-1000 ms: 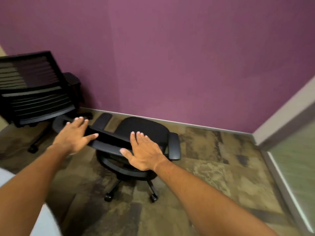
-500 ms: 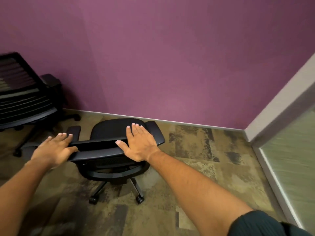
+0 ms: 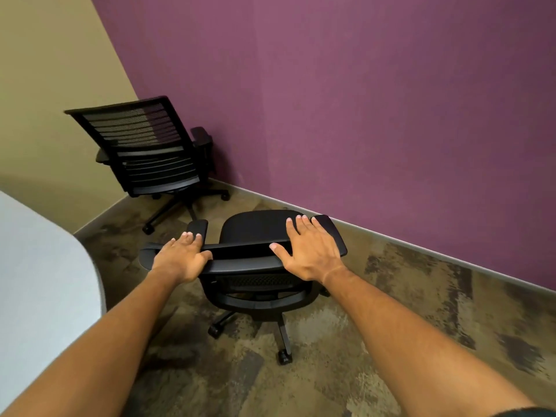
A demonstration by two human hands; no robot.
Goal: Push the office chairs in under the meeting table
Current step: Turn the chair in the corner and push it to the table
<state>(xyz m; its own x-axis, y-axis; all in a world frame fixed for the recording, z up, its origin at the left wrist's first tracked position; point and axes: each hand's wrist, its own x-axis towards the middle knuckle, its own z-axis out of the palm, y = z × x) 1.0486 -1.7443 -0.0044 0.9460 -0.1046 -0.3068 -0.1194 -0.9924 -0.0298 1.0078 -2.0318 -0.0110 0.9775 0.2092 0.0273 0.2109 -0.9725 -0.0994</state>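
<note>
In the head view, a low black office chair with a padded seat and mesh back (image 3: 258,260) is standing on its castors in the middle of the frame, on the mottled brown carpet floor (image 3: 406,311), just below the grey skirting of the purple wall (image 3: 376,100). The left hand (image 3: 180,257) is lying over the left end of the chair's curved top rail, thumb hooked along the near edge and fingers (image 3: 189,236) draped forward, closed lightly on the rail. The right hand (image 3: 310,251) is pressing flat on the right end, fingers (image 3: 298,227) spread wide and reaching over towards the armrest, thumb out along the rail; it is resting rather than clamping. Placing one hand at each end is probably giving leverage for steering, since a chair on castors swivels readily.

The pale grey rounded meeting table (image 3: 45,266) is showing only as a corner at the lower left of the frame, and the chair is standing apart from it, seat facing the wall, so it seems to need turning left before going under.

A second black office chair with a slatted mesh back (image 3: 144,145) is waiting in the upper left, tucked into the corner where the beige wall (image 3: 45,85) meets the purple one, well apart from the table and not yet pushed in.
</note>
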